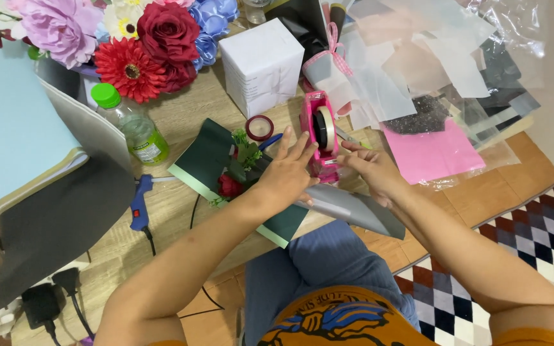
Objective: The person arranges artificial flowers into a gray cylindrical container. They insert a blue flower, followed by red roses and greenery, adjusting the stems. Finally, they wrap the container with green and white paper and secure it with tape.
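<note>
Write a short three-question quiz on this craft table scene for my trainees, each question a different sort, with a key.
1. True or false: the left hand rests against the pink tape dispenser.
2. Which lies left of the dark green paper? A) glue gun B) white box C) pink sheet
3. Fill in: the bottle has a ____ cap.

Key: 1 true. 2 A, the blue glue gun. 3 green.

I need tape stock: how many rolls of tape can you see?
2. One pale roll sits in the pink dispenser between the hands; one red roll lies on the table beside the white box. Clutter may hide others.
</note>
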